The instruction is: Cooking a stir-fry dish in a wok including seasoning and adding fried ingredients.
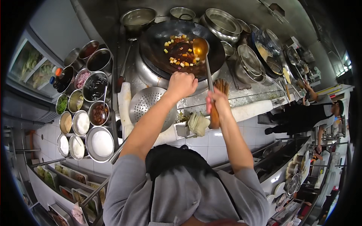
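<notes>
- The person's right grip [218,102] is wrapped around the wooden-ended handle of a long metal ladle [208,69].
- The ladle's bowl is inside the black wok [151,49], toward its right side, and holds glossy amber-brown liquid.
- The left grip [182,86] has its fingers curled at the wok's near rim; whether it grasps a handle there is hidden, so I cannot tell.
- Pale yellow and orange diced pieces [183,62] lie in brown sauce inside the wok.
- A round perforated strainer [145,100] lies on the metal desk [241,96], partly behind the left forearm.
- A bamboo wok brush [222,86] is just beside the right grip, with a crumpled pale cloth [198,124] near.
</notes>
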A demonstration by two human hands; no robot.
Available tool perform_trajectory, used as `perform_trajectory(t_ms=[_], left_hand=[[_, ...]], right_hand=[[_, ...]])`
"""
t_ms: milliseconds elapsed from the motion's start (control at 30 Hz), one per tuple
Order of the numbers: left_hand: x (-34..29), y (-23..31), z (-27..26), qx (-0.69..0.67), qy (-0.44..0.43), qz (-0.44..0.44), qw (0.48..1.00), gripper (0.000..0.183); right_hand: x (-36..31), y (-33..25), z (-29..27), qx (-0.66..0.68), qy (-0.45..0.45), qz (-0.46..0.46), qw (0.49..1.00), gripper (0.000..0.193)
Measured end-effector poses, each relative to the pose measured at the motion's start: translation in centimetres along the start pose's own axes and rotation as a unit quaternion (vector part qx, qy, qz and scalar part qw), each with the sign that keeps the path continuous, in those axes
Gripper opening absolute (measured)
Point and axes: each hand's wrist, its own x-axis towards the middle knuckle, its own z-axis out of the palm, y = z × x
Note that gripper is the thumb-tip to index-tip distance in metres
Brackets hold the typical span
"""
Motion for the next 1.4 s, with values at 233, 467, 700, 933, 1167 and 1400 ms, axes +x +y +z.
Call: perform_trajectory(t_ms=[233,467,700,933,1167,1400], left_hand=[[-0.3,-0.7,1.3,0.019,-0.001,-0.001,1.0,0.027],[0.2,0.2,0.5,0.0,-0.042,-0.027,0.999,0.028],[-0.2,0.4,0.9,0.012,0.011,-0.012,1.0,0.026],[-0.4,0.6,2.4,0.016,0.012,-0.018,1.0,0.025],[-3.1,4.8,1.4,0.037,0.139,-0.008,0.99,0.042],[-10.6,12.7,4.5,0.167,-0.199,-0.162,0.952,0.078]], right_hand=[[2.1,-2.8,-0.2,0.14,-0.121,0.12,0.975,0.016],[5.6,-1.3,0.6,-0.069,0.013,-0.049,0.996,0.028],[-1.3,-0.9,-2.3,-0.201,-0.014,-0.011,0.979,0.036],[-5.5,4.6,-13.4,-0.134,-0.076,0.07,0.986,0.037],[-5.1,20.6,-22.1,-0.109,-0.033,0.264,0.958,0.028],[6.6,31.6,-24.1,0.162,0.202,0.193,0.946,0.04]])
